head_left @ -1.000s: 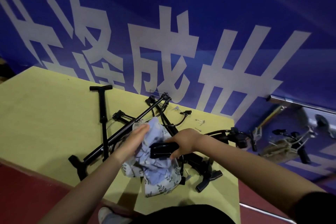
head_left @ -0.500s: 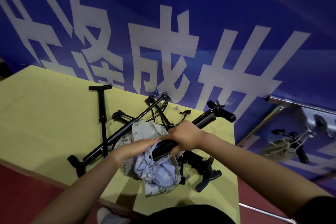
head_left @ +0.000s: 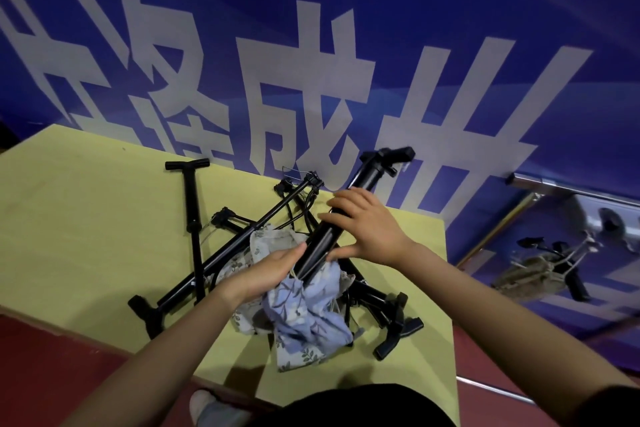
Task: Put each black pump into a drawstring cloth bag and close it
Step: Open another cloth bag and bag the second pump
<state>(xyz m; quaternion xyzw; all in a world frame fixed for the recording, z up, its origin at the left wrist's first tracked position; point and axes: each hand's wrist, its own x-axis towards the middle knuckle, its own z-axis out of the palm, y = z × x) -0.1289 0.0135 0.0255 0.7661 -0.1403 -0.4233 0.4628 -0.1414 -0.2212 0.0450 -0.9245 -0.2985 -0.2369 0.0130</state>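
A black pump [head_left: 363,180] slants up to the right, its lower end inside the mouth of a blue flowered drawstring bag [head_left: 304,312] lying on the yellow table [head_left: 86,218]. My right hand [head_left: 367,225] is wrapped around the pump's barrel near the middle. My left hand [head_left: 266,270] holds the bag's opening just left of the barrel. A second, paler flowered bag [head_left: 263,243] lies crumpled under it. Several other black pumps [head_left: 194,225] lie crossed on the table behind and beside the bags.
A blue banner [head_left: 346,45] with large white characters rises right behind the table. The table's right edge [head_left: 446,288] drops to red floor. A metal rail and more pump parts [head_left: 554,260] sit lower right. My shoe [head_left: 214,409] shows below.
My right hand has tilted the pump up so its far end rises against the banner, and slid along the barrel. The lower end has gone deeper into the bag held by my left hand.
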